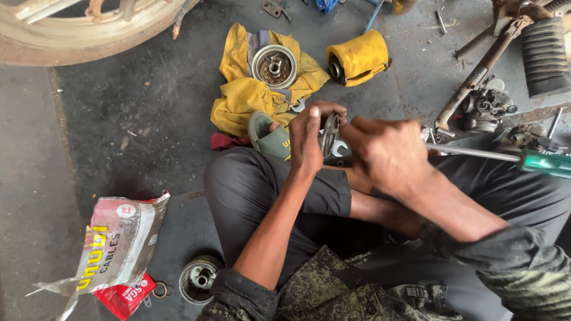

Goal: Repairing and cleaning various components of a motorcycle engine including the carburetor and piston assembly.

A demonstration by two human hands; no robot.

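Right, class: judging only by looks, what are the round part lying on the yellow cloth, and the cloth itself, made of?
Round part: probably metal, dull silver-grey with a faintly shiny rim and a machined-looking centre. Yellow cloth: soft fabric, matte, crumpled into folds and smudged with dirt; the fibre cannot be told.

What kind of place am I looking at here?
Likely a motorcycle repair workshop floor: a wheel rim, a carburettor and a green-handled screwdriver lie around on stained concrete.

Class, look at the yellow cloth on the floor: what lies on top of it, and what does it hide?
A round metal part with a central hub rests on the yellow cloth. A green sandal overlaps its lower edge. The floor beneath the cloth is covered, so nothing there can be seen.
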